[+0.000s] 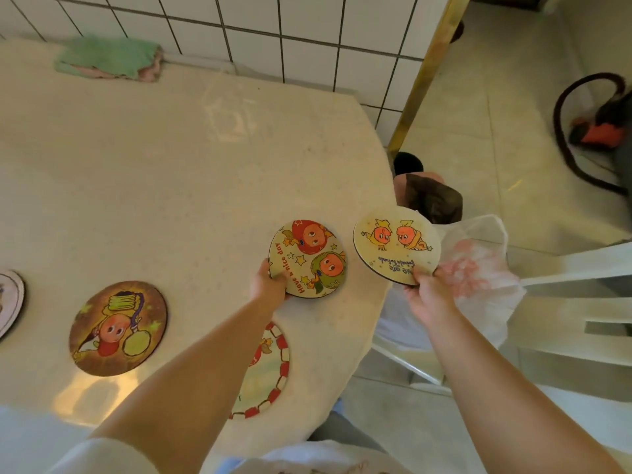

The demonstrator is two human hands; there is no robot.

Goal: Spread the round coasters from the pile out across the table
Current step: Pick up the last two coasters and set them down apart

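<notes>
My left hand [268, 285] grips the near edge of a round coaster with red and green cartoon heads [309, 258], held just over the table's right side. My right hand [425, 294] holds a cream coaster with two orange figures [396, 246] over the table's right edge. Flat on the beige table [154, 165] lie a brown coaster [118, 328], a coaster with a red-and-white rim [270, 371] partly hidden under my left forearm, and a sliver of another coaster [10, 302] at the left border.
A folded green cloth [109, 58] lies at the table's far left by the tiled wall. A white plastic bag [478, 278] and a white chair [564, 302] stand right of the table. A dark hose and an orange-black object [602, 131] lie on the floor.
</notes>
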